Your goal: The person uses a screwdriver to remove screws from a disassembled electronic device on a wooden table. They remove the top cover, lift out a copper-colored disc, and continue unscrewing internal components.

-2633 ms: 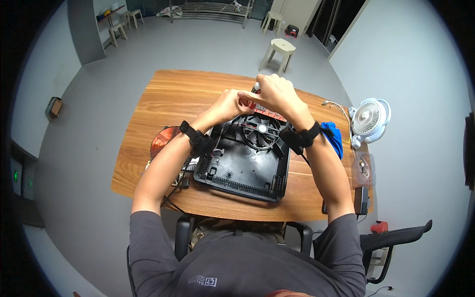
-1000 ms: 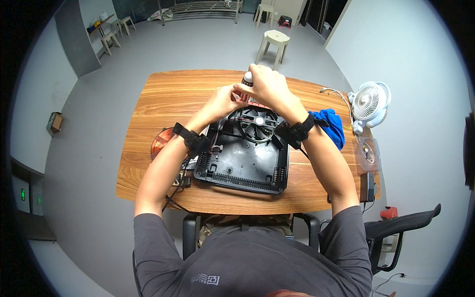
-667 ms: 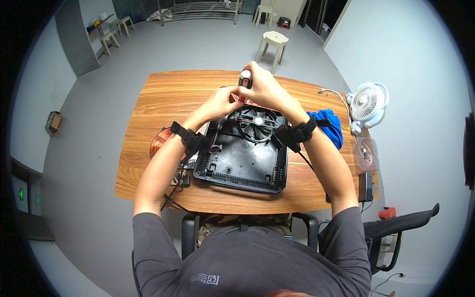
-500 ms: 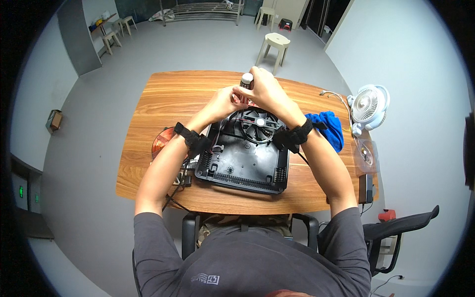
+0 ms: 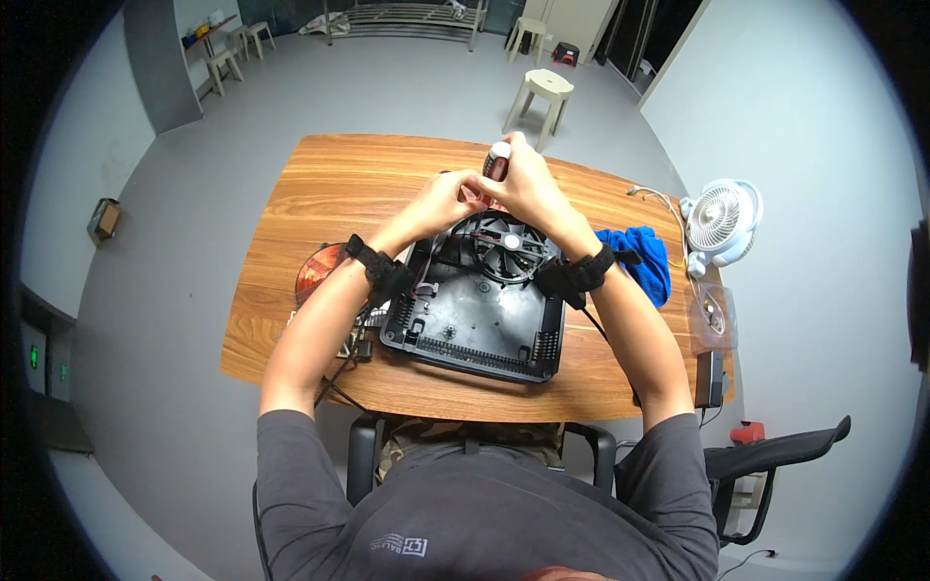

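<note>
A screwdriver (image 5: 497,163) with a white-capped, dark and red handle stands nearly upright, gripped by my right hand (image 5: 526,184). My left hand (image 5: 448,201) is closed, its fingertips pinched around the screwdriver's lower part, touching the right hand. The tip is hidden behind the fingers. Both hands are over the far edge of an open black plastic appliance housing (image 5: 475,329), which lies flat on the table. A black round fan (image 5: 510,241) sits in the housing's far part, just below my hands, with thin wires beside it.
Left of the housing, partly under my left forearm, is a copper-coloured coil disc (image 5: 320,271) beside small parts and cables. A blue cloth (image 5: 643,266), a white desk fan (image 5: 722,218), a clear plastic container (image 5: 714,318) and a black power adapter (image 5: 710,379) line the table's (image 5: 378,160) right side.
The screwdriver now leans slightly more to the right at its top, and the right hand has turned with it. The whole view has shifted a little; the housing stays in place.
</note>
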Motion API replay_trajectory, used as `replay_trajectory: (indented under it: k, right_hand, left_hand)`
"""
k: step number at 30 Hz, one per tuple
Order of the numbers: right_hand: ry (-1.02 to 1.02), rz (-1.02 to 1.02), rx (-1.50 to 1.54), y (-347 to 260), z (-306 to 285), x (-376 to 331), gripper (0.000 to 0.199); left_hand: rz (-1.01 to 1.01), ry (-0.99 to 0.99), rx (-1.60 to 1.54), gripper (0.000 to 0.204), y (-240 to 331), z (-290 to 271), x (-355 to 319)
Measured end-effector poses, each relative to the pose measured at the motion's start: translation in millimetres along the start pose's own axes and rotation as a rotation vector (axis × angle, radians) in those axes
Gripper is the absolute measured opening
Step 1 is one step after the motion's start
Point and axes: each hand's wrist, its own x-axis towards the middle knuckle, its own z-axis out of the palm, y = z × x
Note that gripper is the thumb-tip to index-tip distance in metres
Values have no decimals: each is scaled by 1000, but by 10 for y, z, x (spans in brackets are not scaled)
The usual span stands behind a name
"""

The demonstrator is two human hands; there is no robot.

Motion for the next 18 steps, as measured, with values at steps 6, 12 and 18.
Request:
replay_trajectory:
  k: [6, 12, 18]
  right_hand:
    - [-16, 0, -58, 97, 22, -14, 55]
    - [7, -20, -11, 11, 52, -11, 52]
    - [36, 22, -30, 77, 71, 6, 55]
  left_hand:
    - [33, 36, 104, 27, -43, 51, 58]
    - [23, 103, 57, 33, -84, 94, 124]
    - [59, 104, 191, 36, 54, 114, 80]
